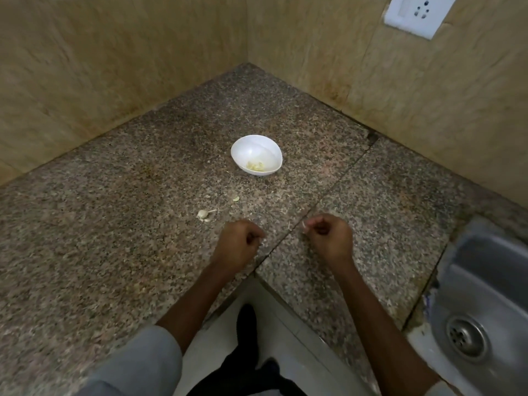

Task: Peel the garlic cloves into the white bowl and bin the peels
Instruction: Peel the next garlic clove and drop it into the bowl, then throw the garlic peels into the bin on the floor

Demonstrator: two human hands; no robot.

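Note:
A white bowl [256,154] stands in the middle of the granite counter with several peeled yellowish cloves in its bottom. A small piece of garlic bulb with its stem [203,214] lies in front of it to the left, with a loose clove [235,198] nearby. My left hand [238,244] hovers over the counter's inner corner with curled fingers; what it holds is hidden. My right hand [328,235] pinches a small pale bit of garlic peel [304,225] at its fingertips.
The granite counter [114,224] wraps an inner corner, walled by beige tiles behind. A steel sink [483,295] with a drain lies at the right. A wall socket [420,12] is at the top right. Floor and my legs show below the counter edge.

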